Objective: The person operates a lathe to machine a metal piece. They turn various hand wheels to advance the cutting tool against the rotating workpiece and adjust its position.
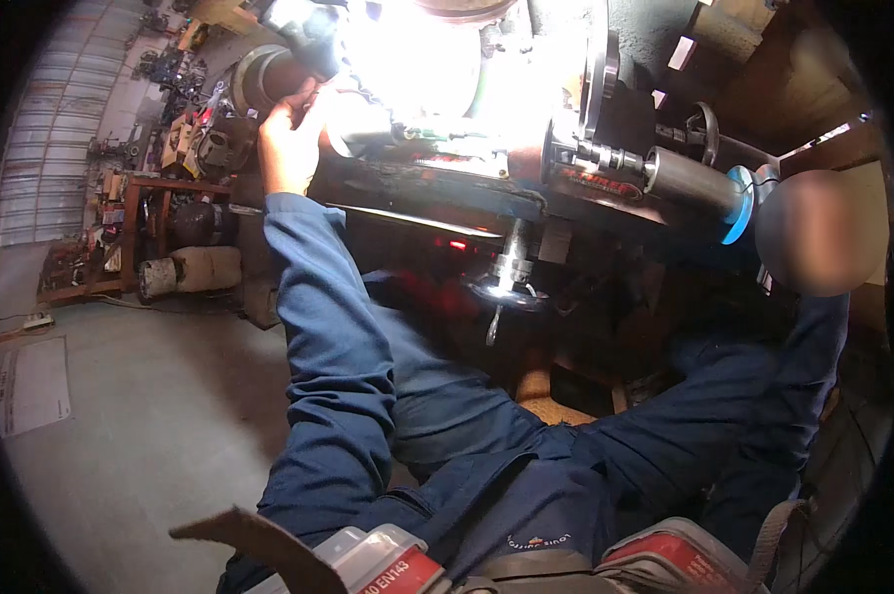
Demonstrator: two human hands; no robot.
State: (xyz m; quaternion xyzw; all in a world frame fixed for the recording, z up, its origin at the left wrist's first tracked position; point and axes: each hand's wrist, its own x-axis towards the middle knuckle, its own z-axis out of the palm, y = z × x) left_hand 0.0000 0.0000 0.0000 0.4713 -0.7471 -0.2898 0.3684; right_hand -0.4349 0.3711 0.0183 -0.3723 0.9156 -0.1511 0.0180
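My left hand (pixel 291 147) is raised to the left end of a metal machine, next to a round shiny metal part (pixel 360 127). Its fingers are bent and closed at the edge there, and strong glare hides what they hold. Out at the far right, my right hand (pixel 821 234) is smeared into a blur beside the machine's end, so its fingers do not show. Close to it are a steel cylinder (pixel 690 182) and a blue ring (pixel 737 205). Between my hands, a handwheel (pixel 507 289) with a small crank handle (pixel 494 326) sticks out from the machine's front.
Bright light washes out the machine's upper middle. A large upright disc (pixel 596 79) stands right of the glare. On the left are a brown metal frame (pixel 135 223), a pale cylindrical roll (pixel 192 272) and cluttered shelves. A white sheet (pixel 33 384) lies on the grey floor (pixel 160 416).
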